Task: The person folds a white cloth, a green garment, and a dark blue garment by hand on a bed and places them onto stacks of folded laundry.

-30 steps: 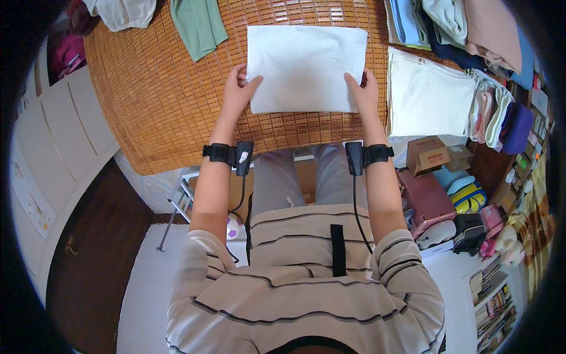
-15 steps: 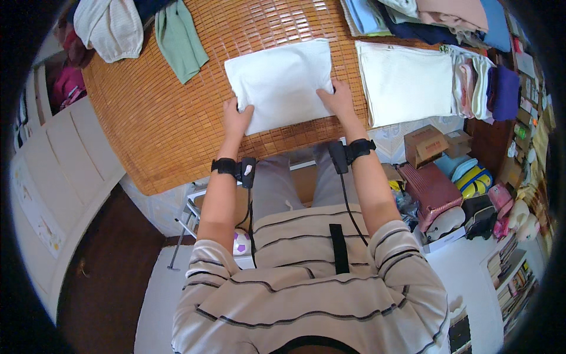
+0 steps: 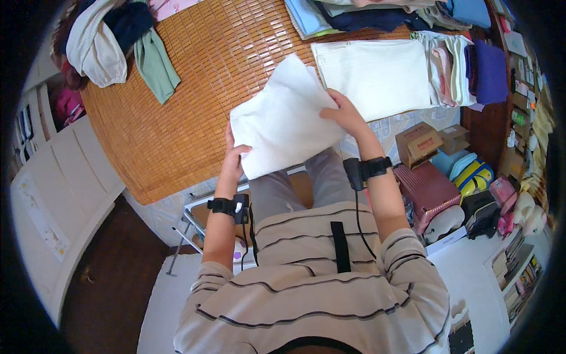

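A folded white cloth (image 3: 283,121) is held up between my hands, tilted, over the near edge of the bamboo-mat table (image 3: 194,112). My left hand (image 3: 234,154) grips its left edge, thumb on top and fingers underneath. At the right edge, my right hand (image 3: 345,113) holds it the same way, thumb on the upper face. The cloth's far corner sticks up and bends. Just beyond my right hand lies a flat folded white cloth (image 3: 374,76) on the table.
Folded clothes (image 3: 365,15) are piled at the far right, with a row of rolled cloths (image 3: 451,68) near the right edge. Loose garments, one a green piece (image 3: 156,68), lie far left. Below the table at right stand a maroon suitcase (image 3: 427,194) and cardboard boxes (image 3: 418,144).
The white cloth has been lifted off the table, drawn toward me and tilted. Both hands came with it, now gripping its edges. The view has shifted to the right.
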`<state>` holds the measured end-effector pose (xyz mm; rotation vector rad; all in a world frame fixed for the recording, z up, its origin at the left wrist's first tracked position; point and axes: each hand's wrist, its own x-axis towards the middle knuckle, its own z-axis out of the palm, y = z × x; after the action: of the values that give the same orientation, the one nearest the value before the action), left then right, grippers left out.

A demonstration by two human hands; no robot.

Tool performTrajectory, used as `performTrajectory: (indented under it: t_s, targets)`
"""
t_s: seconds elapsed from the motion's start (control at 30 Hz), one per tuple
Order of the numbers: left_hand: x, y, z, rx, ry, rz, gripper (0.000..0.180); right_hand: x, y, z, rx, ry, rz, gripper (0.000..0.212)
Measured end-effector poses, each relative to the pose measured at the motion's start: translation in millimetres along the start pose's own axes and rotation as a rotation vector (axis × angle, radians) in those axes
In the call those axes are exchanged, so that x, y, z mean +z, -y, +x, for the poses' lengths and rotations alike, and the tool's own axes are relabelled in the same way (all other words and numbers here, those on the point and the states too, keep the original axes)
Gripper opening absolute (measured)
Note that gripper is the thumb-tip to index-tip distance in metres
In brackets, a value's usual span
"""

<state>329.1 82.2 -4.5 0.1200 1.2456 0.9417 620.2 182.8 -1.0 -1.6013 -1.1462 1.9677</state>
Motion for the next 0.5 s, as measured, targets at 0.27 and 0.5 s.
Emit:
performTrajectory:
  t_s: [0.27,0.5]
  targets:
    - [128.2,17.5,26.5,0.475,0.347,0.657,0.097,-152.4,6.1,-53.9,-0.13,-0.261,0.175,0.066]
    - [222.4,33.5,58.4,0.499,0.557,0.649,0.081,-256.8,-1.6,-65.5,-0.159,-0.466,0.17,0.067]
